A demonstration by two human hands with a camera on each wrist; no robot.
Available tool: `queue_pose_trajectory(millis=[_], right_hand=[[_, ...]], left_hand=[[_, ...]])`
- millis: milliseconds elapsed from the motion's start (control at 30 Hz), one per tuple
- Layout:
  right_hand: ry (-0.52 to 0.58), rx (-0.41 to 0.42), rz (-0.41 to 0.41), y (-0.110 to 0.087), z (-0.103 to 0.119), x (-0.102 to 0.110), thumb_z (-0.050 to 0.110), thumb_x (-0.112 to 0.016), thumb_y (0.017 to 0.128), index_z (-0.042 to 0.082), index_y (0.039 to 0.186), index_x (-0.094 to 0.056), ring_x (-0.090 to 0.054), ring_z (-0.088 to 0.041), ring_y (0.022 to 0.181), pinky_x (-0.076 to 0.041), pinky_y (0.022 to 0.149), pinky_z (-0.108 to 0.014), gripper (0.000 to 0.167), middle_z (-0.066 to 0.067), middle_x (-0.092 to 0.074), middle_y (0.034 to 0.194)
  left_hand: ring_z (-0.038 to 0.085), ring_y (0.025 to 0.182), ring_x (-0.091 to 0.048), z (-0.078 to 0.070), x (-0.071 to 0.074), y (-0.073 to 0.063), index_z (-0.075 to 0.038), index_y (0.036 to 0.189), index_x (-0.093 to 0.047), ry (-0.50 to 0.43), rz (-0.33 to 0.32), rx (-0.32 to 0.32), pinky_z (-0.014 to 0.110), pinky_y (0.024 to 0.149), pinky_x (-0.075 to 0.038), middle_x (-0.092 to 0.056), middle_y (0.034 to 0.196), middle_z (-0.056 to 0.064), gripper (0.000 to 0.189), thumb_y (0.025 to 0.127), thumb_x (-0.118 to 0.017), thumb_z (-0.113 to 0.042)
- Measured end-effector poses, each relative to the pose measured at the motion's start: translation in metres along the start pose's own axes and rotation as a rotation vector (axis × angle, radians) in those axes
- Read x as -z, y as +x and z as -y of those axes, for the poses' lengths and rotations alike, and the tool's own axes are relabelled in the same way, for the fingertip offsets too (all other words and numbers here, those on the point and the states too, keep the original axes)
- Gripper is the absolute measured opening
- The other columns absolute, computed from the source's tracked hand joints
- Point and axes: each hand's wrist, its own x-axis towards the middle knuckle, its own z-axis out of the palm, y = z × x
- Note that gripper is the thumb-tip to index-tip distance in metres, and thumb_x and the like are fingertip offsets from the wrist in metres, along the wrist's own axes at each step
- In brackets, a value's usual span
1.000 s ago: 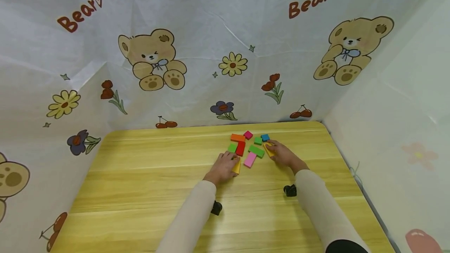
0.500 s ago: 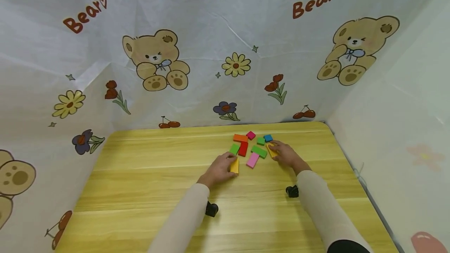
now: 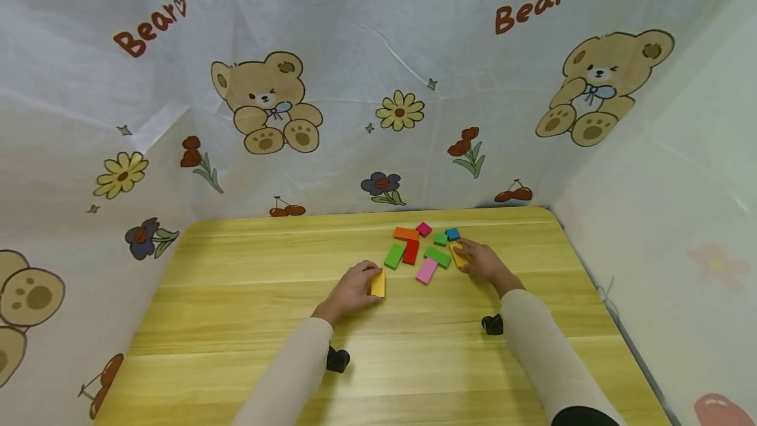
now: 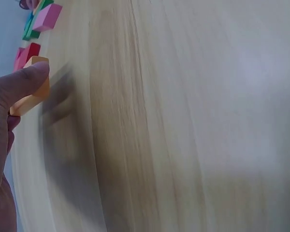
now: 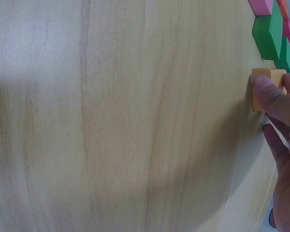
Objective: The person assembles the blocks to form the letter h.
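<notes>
My left hand [image 3: 350, 291] pinches a yellow block [image 3: 378, 284] between thumb and fingers, to the left of the cluster. In the left wrist view the thumb lies across this yellow block [image 4: 35, 92], and a shadow falls on the wood beside it. At the cluster's right side my right hand [image 3: 481, 261] grips a second yellow block [image 3: 458, 255], just below a small blue block [image 3: 452, 234]. The right wrist view has its thumb on the near end of that block [image 5: 261, 99], close to a green block [image 5: 268, 36].
Between the hands lie a pink block [image 3: 426, 271], a red block [image 3: 411, 252], an orange block [image 3: 406, 233], a magenta block [image 3: 423, 229] and several green blocks [image 3: 395, 256]. The wooden table [image 3: 248, 321] meets a printed cloth [image 3: 337, 150] behind.
My left hand has drawn its yellow block leftward, away from the cluster, uncovering the left green block. The right hand keeps its place on the other yellow block. The head view has shifted slightly.
</notes>
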Motion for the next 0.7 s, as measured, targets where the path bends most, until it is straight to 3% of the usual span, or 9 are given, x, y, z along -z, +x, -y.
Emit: queue_pose_trajectory(millis=[700], right_hand=[[-0.001,0.019,0.001,0.001,-0.006,-0.002,0.007,-0.070,0.087,-0.006,0.132,-0.054,-0.044,-0.050,0.124,-0.036,0.102,-0.061,0.049,-0.025,-0.041,0.143]], left_hand=[[0.031,0.116,-0.052,0.040,0.026,-0.059,0.002,0.129,-0.058,0.009,-0.054,0.030,0.046,0.098,-0.044,-0.054,0.125,0.011,0.060,0.078,-0.082,-0.018]])
